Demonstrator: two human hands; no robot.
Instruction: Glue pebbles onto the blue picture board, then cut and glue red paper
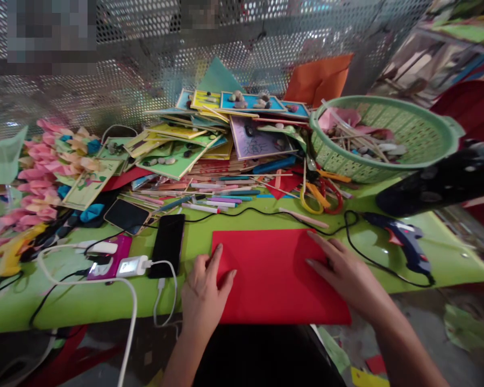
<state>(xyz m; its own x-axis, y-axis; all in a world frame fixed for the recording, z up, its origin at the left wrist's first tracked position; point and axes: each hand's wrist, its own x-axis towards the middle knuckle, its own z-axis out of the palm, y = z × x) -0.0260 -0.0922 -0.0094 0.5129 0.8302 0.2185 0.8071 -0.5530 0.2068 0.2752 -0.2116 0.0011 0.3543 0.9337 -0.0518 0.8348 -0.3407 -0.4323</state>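
Observation:
A flat red sheet (274, 274), paper or felt, lies at the front edge of the green table, its near side reaching over my lap. On its left side rests my left hand (205, 287), index finger and thumb stretched along the edge. My right hand (339, 269) lies over the right side, fingers extended and slightly apart on the sheet. Neither hand grips anything. Left of the sheet is a black phone (167, 244) with a white cable. To the right a dark blue glue gun (403, 239) lies on its side.
Behind the sheet are several markers (221, 200), scissors (320, 196) and a pile of framed stone pictures (177, 156). A green basket (371, 169) of sticks and stones stands back right. A pink power strip (119, 252), loose cables and a yellow glue gun (18, 250) are at left.

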